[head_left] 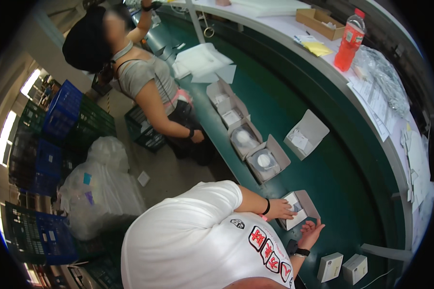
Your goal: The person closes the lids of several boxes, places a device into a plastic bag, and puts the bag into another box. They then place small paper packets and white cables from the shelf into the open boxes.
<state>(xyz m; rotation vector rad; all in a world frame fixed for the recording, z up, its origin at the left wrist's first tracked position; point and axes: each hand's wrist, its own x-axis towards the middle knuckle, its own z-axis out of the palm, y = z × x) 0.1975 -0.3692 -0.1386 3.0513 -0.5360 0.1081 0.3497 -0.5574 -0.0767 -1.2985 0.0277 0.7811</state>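
Note:
My left hand (278, 209) lies with its fingers stretched out over a small open carton (292, 222). Under those fingers are a white piece and a greyish item that I cannot make out. Beside the carton's raised lid (307, 204), my right hand (312, 234) is open, its fingers apart and its index fingertip at the lid's lower edge. Farther along the green work surface, an open carton holds a round white device (264, 160) in clear wrap. Next to it, another carton has a similar wrapped device (244, 138).
A lidded carton (306, 135) stands open to the right. Two closed white boxes (330, 267) sit near my right forearm. A co-worker (152, 86) stands at the far left by white sheets (202, 60). The side shelf carries a red drink bottle (350, 41). Crates (63, 108) are stacked behind.

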